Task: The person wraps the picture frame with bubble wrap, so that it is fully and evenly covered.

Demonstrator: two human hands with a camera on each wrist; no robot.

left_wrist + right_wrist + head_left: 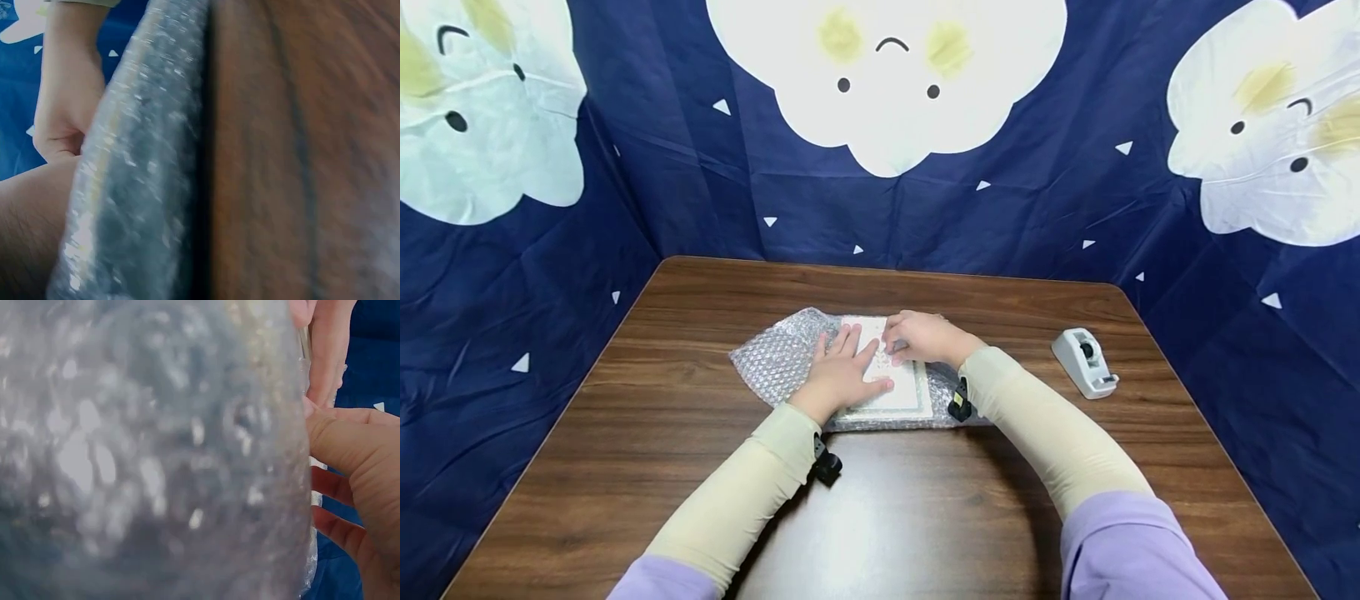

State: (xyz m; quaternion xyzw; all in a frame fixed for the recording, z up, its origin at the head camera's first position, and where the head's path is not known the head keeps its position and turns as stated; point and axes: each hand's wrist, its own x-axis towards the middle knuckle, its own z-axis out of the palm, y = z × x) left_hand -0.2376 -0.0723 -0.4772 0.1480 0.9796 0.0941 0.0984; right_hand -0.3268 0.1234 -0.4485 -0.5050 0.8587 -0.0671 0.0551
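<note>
A white flat rectangular panel with a pale patterned border (pixel 898 402) lies on a sheet of bubble wrap (pixel 772 360), which spreads out to its left and right. My left hand (pixel 838 379) rests on the panel's left half, fingers spread and thumb pointing right. Over the panel's upper right part, my right hand (pixel 925 336) has its fingers curled, with thumb and fingertips pinching a bit of shiny bubble wrap. In the left wrist view, bubble wrap (pixel 147 156) covers the near edge. Close to the right wrist camera, bubble wrap (pixel 156 450) hides part of the fingertips (pixel 325 434).
A white tape dispenser (pixel 1086 363) stands on the right side of the wooden table (pixel 700 467). Dark blue cloth (pixel 700 192) with cloud prints hangs behind the table and along both sides.
</note>
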